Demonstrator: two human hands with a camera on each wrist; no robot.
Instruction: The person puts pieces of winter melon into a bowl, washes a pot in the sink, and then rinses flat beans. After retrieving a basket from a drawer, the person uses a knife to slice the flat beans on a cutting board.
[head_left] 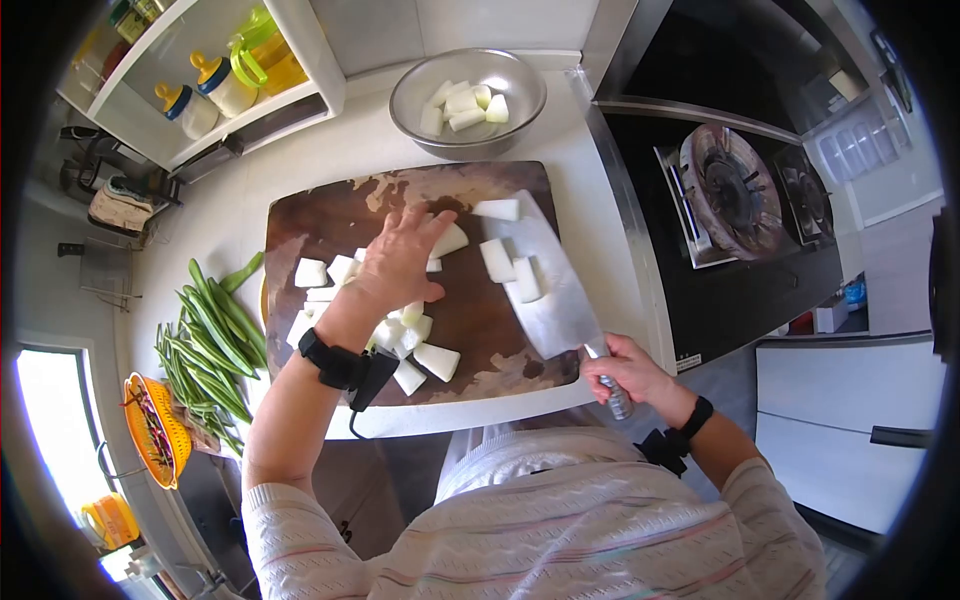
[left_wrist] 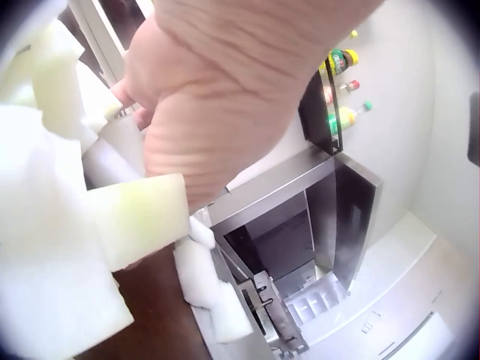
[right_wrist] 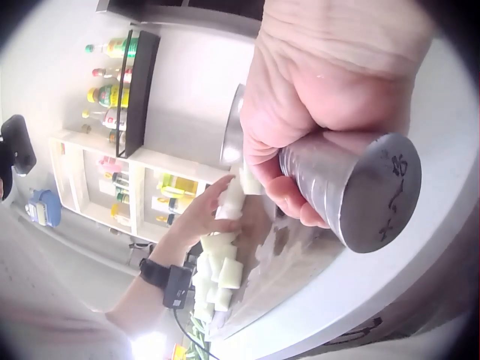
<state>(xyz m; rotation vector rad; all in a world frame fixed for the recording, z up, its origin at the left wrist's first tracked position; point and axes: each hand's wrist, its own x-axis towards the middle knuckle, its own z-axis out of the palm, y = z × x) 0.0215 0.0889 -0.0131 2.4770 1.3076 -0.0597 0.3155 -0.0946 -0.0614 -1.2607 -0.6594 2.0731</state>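
My right hand (head_left: pixel 628 370) grips the metal handle of a broad cleaver (head_left: pixel 550 310), whose blade lies flat over the right side of a dark wooden cutting board (head_left: pixel 480 350). A few white chunks, apparently winter melon (head_left: pixel 497 261), rest on the blade. My left hand (head_left: pixel 395 260) reaches over the board with its fingers spread, fingertips right at another chunk (head_left: pixel 452 239). More chunks (head_left: pixel 437 361) are heaped beneath and around that wrist, partly hidden by it. In the right wrist view the handle's round butt (right_wrist: pixel 382 193) sticks out of the fist.
A steel bowl (head_left: pixel 468 140) holding several chunks stands behind the board. Long green beans (head_left: pixel 215 320) lie to the left, near a yellow basket (head_left: pixel 172 425). A gas stove (head_left: pixel 735 190) is on the right. A white shelf (head_left: pixel 318 60) with bottles stands at the back left.
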